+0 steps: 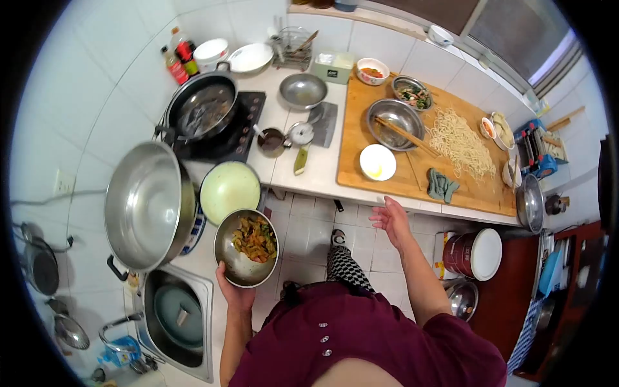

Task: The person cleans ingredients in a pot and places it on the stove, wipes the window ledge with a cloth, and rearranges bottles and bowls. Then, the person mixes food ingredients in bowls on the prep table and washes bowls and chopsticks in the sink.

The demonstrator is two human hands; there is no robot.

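My left hand (233,291) grips the lower rim of a steel mixing bowl (233,266). Chopped, cooked-looking vegetables (256,240) in orange and green lie in that bowl, which tilts a little toward me. Just beyond it is a pale green round plate or lid (229,192) on the counter. My right hand (391,221) is held out over the floor with fingers apart and nothing in it. Nearest to this hand is the front edge of a wooden board (361,132), where a white bowl (373,158) with a little yellow stuff and a grey-green cloth (442,185) sit.
Noodles (461,143) are spread on the board beside a steel bowl (380,132) with a wooden rolling pin or stick across it. To the left are a black wok (203,103) on an induction hob (248,119), a large steel pot (145,200) and a sink (205,303).
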